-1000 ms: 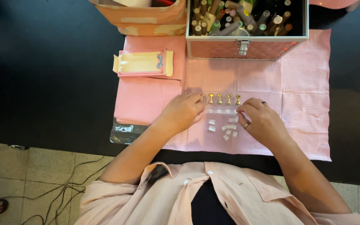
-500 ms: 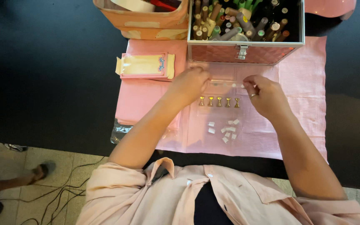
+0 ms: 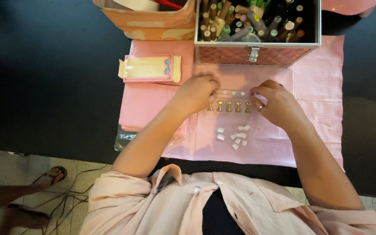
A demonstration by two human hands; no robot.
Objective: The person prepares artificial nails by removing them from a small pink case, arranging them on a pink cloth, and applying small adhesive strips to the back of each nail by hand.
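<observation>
Both hands now farther up the pink mat (image 3: 310, 130) | left hand (image 3: 196, 93), right hand (image 3: 277, 104) curled, fingertips pinching clear strip (image 3: 233, 92) behind gold stands (image 3: 229, 106).

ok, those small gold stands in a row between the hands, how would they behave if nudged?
The gold stands look tiny with narrow bases, so a sideways push would probably tip them. Likely light, they may slide on the pink mat. Left hand and right hand flank the row closely, so a brush seems likely.
</observation>
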